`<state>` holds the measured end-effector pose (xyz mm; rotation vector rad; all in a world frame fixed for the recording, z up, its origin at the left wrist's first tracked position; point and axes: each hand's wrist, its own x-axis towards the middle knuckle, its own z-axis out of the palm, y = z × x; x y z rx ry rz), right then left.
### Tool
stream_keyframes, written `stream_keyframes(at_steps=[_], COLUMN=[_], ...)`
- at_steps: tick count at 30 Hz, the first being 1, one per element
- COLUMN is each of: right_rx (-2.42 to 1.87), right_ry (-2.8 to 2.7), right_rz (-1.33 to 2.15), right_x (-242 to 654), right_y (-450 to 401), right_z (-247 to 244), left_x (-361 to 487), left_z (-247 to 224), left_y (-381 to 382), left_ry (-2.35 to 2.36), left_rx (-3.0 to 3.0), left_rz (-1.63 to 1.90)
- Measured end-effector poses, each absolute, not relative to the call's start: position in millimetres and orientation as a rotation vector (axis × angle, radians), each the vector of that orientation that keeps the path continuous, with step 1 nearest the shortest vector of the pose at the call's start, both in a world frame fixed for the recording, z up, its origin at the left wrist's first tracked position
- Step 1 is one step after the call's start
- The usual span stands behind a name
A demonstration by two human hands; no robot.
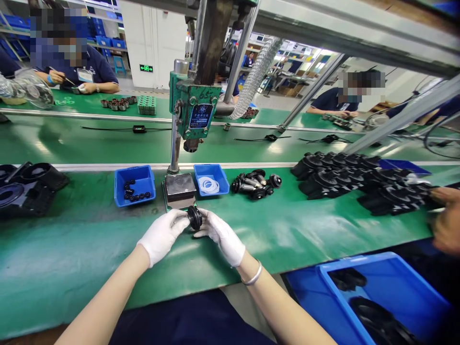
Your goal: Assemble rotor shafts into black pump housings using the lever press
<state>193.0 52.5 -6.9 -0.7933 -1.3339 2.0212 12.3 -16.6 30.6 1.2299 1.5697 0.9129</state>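
Observation:
Between my two white-gloved hands is a black ribbed round part (194,218), held above the green bench just in front of the press's metal block (180,187). My left hand (161,235) pinches it from the left with thumb and fingers. On its right side, the fingers of my right hand (223,235) close around it. Behind the hands, a blue bin (152,187) holds small black rings. Another blue bin (225,179) contains thin white rings (209,185). Right of that lies a pile of black parts with metal shafts (256,183).
A green hand press (197,110) stands over the metal block. Black housings (341,175) are grouped at the right, others (32,187) at the left. A blue crate (391,258) sits at front right, near a co-worker's blurred hand (447,220). Co-workers sit across the line.

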Motion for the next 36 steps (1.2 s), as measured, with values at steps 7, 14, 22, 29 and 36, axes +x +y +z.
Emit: stream_keyframes(at_steps=[7, 14, 22, 29, 36], right_rx=[-0.68, -0.689, -0.764, -0.687, -0.651], right_ry=[-1.328, -1.421, -1.557, -1.861, -2.117], right_rz=[1.898, 1.812, 1.741, 1.592, 1.302], right_x=[195.2, 197.8, 203.6, 200.9, 189.8], right_y=[51.3, 51.5, 54.2, 51.4, 58.3], right_z=[-0.4, 7.2, 6.5, 0.4, 19.8], left_x=[16.4, 17.3, 12.0, 6.9, -1.6], left_z=[31.6, 32.1, 36.4, 18.3, 26.9], left_y=[-16.0, -14.1, -17.8, -20.8, -22.8], left_ry=[1.493, 1.477, 1.462, 1.365, 1.434], left_rx=[1.278, 1.28, 1.248, 1.518, 1.71], left_rz=[0.89, 0.87, 0.859, 0.83, 0.798])
